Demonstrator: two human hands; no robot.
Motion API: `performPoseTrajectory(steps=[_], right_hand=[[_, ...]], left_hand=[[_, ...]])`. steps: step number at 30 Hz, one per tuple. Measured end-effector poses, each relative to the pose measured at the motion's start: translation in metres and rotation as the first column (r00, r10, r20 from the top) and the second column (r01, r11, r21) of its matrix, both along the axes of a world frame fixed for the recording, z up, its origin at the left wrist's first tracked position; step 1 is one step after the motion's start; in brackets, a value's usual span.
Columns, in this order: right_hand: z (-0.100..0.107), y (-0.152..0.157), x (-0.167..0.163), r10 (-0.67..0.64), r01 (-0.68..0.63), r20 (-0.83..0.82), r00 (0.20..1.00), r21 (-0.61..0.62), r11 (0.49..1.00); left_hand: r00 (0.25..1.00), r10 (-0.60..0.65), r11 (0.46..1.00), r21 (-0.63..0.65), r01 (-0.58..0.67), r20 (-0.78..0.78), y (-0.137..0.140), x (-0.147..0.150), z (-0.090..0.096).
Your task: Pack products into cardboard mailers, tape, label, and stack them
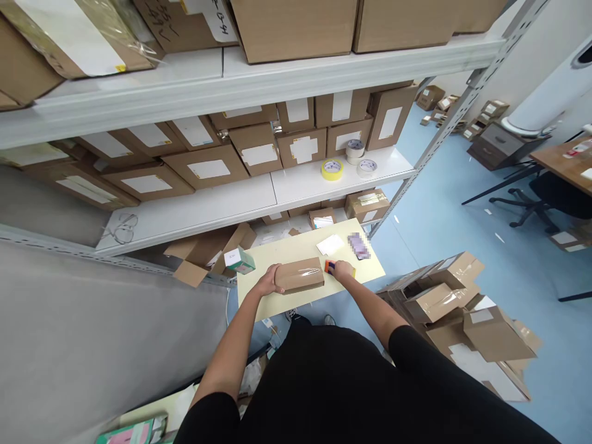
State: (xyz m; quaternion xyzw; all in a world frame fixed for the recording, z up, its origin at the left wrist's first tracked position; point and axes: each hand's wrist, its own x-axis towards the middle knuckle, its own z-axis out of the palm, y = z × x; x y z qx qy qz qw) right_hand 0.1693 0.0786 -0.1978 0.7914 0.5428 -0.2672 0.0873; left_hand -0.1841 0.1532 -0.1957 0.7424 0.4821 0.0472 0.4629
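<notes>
A closed brown cardboard box point(300, 277) with shiny clear tape along its top lies on the pale yellow tabletop point(277, 305). My left hand point(269, 281) grips the box's left end. Just beyond the right end, my right hand point(343, 271) is closed around an orange and dark blue tool point(328, 266) that looks like a tape dispenser; my fingers hide much of it. White paper point(330, 245) lies behind that hand, with a blurred purple flat item point(359, 245) farther right. A small green and white box point(240, 261) stands at the table's left edge.
Shelves point(208, 206) packed with cardboard boxes rise behind the table. On one sit a yellow tape roll point(332, 169) and several white rolls. An open carton point(203, 250) adjoins the table's left side. Stacked cartons point(481, 327) occupy the floor at right.
</notes>
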Motion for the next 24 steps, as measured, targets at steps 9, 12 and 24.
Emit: performPoseTrajectory(steps=[9, 12, 24], right_hand=[[-0.02, -0.019, 0.023, -0.19, 0.19, -0.126, 0.974, -0.012, 0.982], [-0.017, -0.013, -0.011, -0.126, 0.175, -0.37, 0.921, 0.102, 0.979], [-0.013, -0.019, -0.075, -0.175, 0.355, -0.649, 0.74, 0.155, 0.922]], left_hand=[[1.0, -0.028, 0.997, -0.068, 0.029, 0.005, 0.002, -0.001, -0.003], [1.0, -0.025, 0.996, -0.089, 0.024, -0.014, 0.0, -0.001, -0.001], [0.881, 0.469, 0.82, 0.339, -0.462, 0.067, -0.057, 0.058, -0.023]])
